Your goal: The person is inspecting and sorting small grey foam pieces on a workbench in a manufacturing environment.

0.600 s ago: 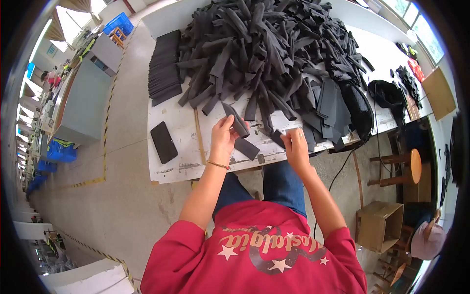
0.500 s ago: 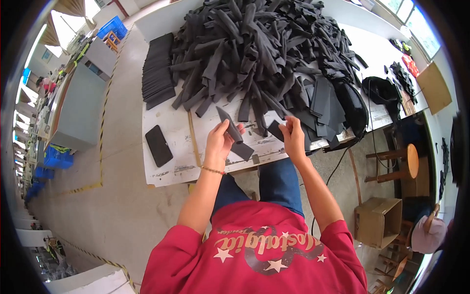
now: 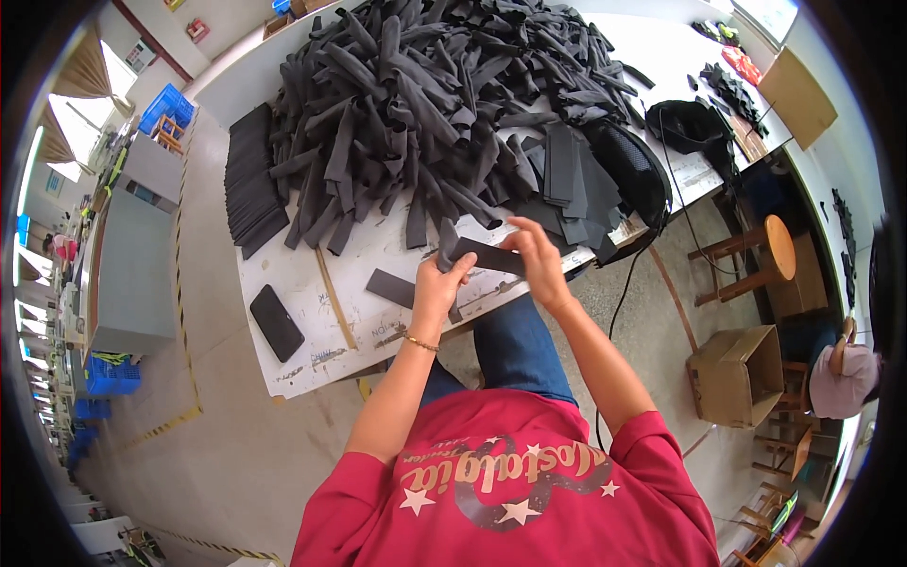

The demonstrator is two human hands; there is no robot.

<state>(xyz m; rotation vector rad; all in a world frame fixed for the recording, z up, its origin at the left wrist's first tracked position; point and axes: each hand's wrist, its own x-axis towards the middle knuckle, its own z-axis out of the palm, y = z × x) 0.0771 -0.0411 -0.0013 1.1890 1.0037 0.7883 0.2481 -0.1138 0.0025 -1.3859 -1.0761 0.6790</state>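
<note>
With clock directions read from the hands and twelve taken as the far side, the large, white, scuffed tabletop (image 3: pixel 364 274) is spread from eight round to two o'clock. Much of it is covered, around eleven, by a high, tangled heap of long, curled, dark-grey pieces (image 3: pixel 406 104). On the floor, an open, brown cardboard box (image 3: pixel 737 378) is set at four and a round-seated wooden stool (image 3: pixel 778 248) is placed at three. At ten, a long row of overlapping, flat, dark-grey strips (image 3: pixel 253 184) is laid beside the heap. A black, curved, mesh-textured article (image 3: pixel 631 170) is seen at two; just beside it, nearer one, flat grey pieces (image 3: pixel 567 180) are loosely stacked.

The left hand (image 3: pixel 437 288) and the right hand (image 3: pixel 537 260) are held slightly apart over the near table edge. A flat, black phone (image 3: pixel 277 323) is laid between eight and nine. Between the hands, a narrow, flat, dark-grey strip (image 3: pixel 491 257) is held, its left end pinched by the left thumb; its right end is overlapped by the right fingers, whose clamping cannot be told. At eleven, a small, curled, dark-grey piece (image 3: pixel 447 241) is seen rising from the left hand.
</note>
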